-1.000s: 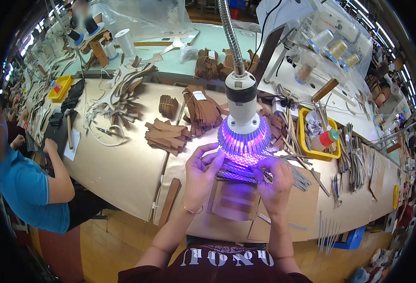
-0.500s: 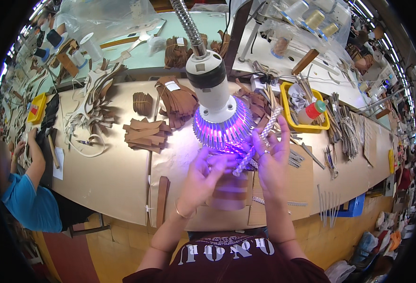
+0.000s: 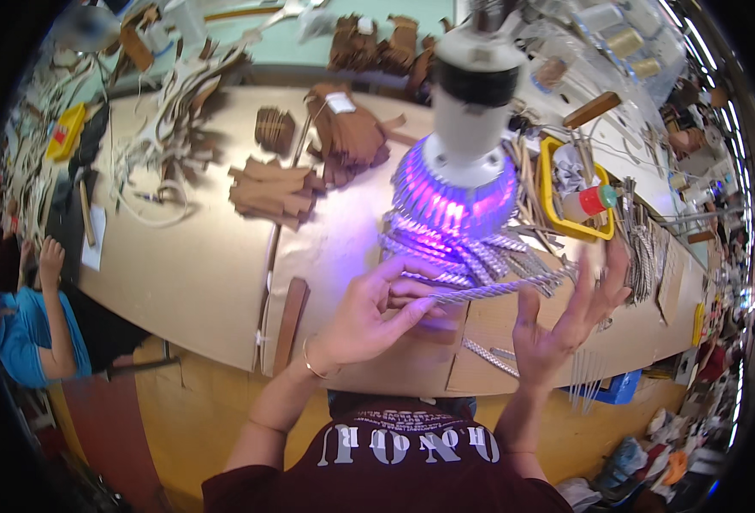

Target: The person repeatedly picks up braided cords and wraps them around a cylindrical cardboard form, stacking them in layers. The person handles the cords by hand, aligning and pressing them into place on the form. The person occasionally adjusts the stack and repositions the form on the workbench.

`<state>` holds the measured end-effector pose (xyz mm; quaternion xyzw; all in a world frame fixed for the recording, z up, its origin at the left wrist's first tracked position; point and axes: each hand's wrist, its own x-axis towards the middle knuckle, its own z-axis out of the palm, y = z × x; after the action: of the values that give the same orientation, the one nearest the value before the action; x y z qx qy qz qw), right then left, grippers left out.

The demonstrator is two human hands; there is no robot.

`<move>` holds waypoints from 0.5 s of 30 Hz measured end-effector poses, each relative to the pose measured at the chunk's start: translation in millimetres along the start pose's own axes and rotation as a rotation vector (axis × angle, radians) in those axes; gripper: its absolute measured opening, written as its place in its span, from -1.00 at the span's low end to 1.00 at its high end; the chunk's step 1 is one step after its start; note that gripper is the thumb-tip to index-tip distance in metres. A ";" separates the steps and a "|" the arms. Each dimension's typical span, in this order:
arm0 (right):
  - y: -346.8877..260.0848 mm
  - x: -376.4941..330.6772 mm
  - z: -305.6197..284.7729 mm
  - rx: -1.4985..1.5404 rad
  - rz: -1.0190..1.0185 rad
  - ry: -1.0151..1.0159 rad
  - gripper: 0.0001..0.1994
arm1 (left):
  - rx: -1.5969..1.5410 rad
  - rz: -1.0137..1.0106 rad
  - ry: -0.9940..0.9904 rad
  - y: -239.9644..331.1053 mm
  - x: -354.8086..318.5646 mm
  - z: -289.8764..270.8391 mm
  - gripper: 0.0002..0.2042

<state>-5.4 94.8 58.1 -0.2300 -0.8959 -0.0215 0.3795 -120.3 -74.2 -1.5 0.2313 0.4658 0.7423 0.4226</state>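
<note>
My left hand (image 3: 367,315) pinches one end of a braided cord (image 3: 499,291) between thumb and fingers. The cord stretches to the right, greyish and shiny, across the front of a heap of similar braided strips (image 3: 478,259). Beside its far end is my right hand (image 3: 559,329), fingers spread and slightly blurred, not closed on the cord. A white lamp with a ribbed head (image 3: 458,192) hangs just above the heap and casts violet light over it and my left fingers.
Stacks of brown leather strips (image 3: 275,193) and a brown bundle (image 3: 347,137) lie left of the lamp. A yellow tray (image 3: 595,229) holding a bottle (image 3: 589,203) stands at right. A brown strip (image 3: 291,321) lies near the front edge. Another person (image 3: 39,329) works at far left.
The cord, upright by my right hand before, now lies nearly level with its end in my left fingers. My right hand has opened and moved right and down. The view has shifted.
</note>
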 end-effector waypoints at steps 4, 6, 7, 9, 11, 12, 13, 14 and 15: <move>1.1 -9.3 -24.0 0.211 -0.211 -0.720 -0.80 | -0.091 -0.046 -0.041 -8.8 -16.5 -3.9 -0.77; -2.9 -11.4 -21.9 0.368 -0.035 -0.833 -0.81 | 0.156 0.104 0.192 -21.4 -24.5 -1.6 -0.77; -4.7 -10.7 -19.7 0.413 0.052 -0.904 -0.81 | 0.281 0.190 0.310 -28.6 -29.1 -1.3 -0.77; -7.0 -7.0 -15.6 0.560 0.214 -0.914 -0.84 | 0.522 0.266 0.431 -40.9 -43.2 -8.1 -0.77; -10.3 -2.9 -12.2 0.615 0.292 -0.956 -0.85 | 0.650 0.307 0.487 -55.2 -52.8 -11.6 -0.73; -11.5 0.7 -9.6 0.601 0.285 -1.002 -0.86 | 0.650 0.315 0.490 -62.6 -55.7 -10.5 -0.69; -13.6 3.5 -6.9 0.587 0.277 -1.048 -0.87 | 0.650 0.341 0.493 -69.2 -58.0 -9.0 -0.66; -16.5 6.4 -5.7 0.569 0.226 -1.060 -0.88 | 0.682 0.322 0.478 -74.1 -59.4 -7.7 -0.63; -20.4 9.3 -4.4 0.554 0.172 -1.067 -0.89 | 0.719 0.325 0.462 -78.5 -59.4 -6.4 -0.60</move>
<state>-16.9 79.3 70.5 -0.1735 -0.9129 0.3616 -0.0761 -60.9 -111.0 -71.0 0.2617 0.7336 0.6222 0.0786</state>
